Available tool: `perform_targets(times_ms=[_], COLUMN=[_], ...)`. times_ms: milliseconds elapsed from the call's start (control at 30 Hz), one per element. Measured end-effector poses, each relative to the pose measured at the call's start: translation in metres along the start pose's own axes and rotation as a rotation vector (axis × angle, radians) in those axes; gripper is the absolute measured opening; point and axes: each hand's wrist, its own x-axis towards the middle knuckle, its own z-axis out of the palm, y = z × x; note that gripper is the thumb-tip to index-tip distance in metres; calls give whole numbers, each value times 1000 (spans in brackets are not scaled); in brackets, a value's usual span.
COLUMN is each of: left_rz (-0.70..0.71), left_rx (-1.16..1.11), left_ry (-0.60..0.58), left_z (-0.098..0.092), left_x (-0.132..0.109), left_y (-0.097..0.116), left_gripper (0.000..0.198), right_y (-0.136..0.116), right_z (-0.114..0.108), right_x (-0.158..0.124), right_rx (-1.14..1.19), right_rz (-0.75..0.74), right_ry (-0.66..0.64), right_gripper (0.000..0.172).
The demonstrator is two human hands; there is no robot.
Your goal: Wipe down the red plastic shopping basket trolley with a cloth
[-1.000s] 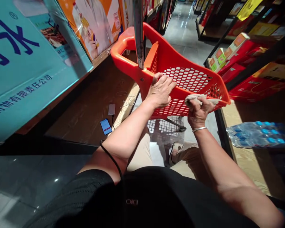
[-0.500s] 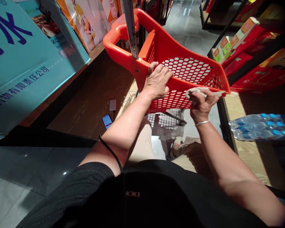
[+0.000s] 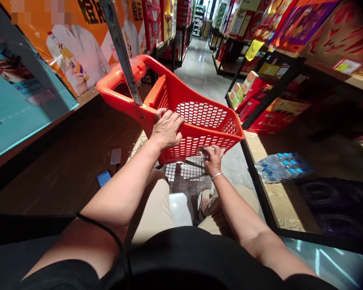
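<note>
Down at floor level between two runs of shelving, a person is sitting with an orange basket [image 3: 196, 145] tipped up in front of them. On the left, a teal carton [image 3: 15, 108] and an orange poster [image 3: 78, 44] are standing above; the poster's big characters are cut off and I cannot make them out. Beneath them, a white power bank [image 3: 115, 156] and a blue phone [image 3: 104, 177] are lying near the front edge of the wooden lower shelf [image 3: 63, 181].

The left hand [image 3: 167, 129] is gripping the basket's near rim at the corner beside the metal pole [image 3: 121, 48], fingers curled over the edge. The basket's long axis is running away from the person and rightward, with the handle [image 3: 117, 78] raised at the left end.

The right hand [image 3: 212, 158] is sitting lower and to the right, closed round a bunched cloth [image 3: 206, 149] and pressing it against the bottom edge of the basket's near wall. Farther right, a pack of water bottles [image 3: 282, 166] is lying by the opposite shelf's front edge, its labels too small to read.
</note>
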Motion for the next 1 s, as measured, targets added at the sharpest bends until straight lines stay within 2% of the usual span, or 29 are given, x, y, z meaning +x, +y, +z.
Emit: perform_targets(times_ms=[100, 167, 233, 333, 400, 433, 500, 600, 667, 733, 800, 833, 933, 1000], left_rz=[8, 0, -11, -11, -6, -4, -3, -3, -3, -1, 3, 5, 9, 14], left_rx=[-2, -15, -18, 5, 17, 17, 8, -15, -19, -14, -6, -2, 8, 11], left_ry=[13, 13, 8, 1, 2, 5, 8, 8, 19, 34, 34, 29, 22, 30], left_z=[-1, -1, -1, -1, -1, -2, -2, -2, -2, -2, -2, -2, -2, -2], left_x=[-1, -1, 0, 1, 1, 1, 1, 0, -1, -1, 0, 0, 2, 2], left_y=[0, 0, 1, 0, 0, -1, -2, -3, -3, -2, -1, -1, 0, -2], left_gripper=[38, 39, 39, 38, 37, 38, 38, 37, 36, 35, 34, 33, 32, 32], right_y=[2, 8, 15, 19, 15, 11, 5, 5, 12, 14, 2, -10, -62, -94], right_z=[-32, -40, -35, -16, -12, -16, -35, -80, -102, -108, -98, -89, -63, -56], right_x=[36, 45, 38, 11, -1, -1, 11, 47, 69, 81, 83, 82, 79, 84], right_rx=[20, 0, -25, -32, -15, -3, 18, 5, -46, -87, -92, -81, -13, 29], right_rz=[-54, -31, 28, 94, 74, 46, -25, -97, -31, 144, 276, 281, 41, -133], right_ry=[259, 323, 258, 27, -98, -116, -40, 237, 336, 311, 222, 176, 42, -62], right_gripper=[40, 36, 38, 46, 45, 43, 39, 38, 43, 47, 52, 55, 61, 61])
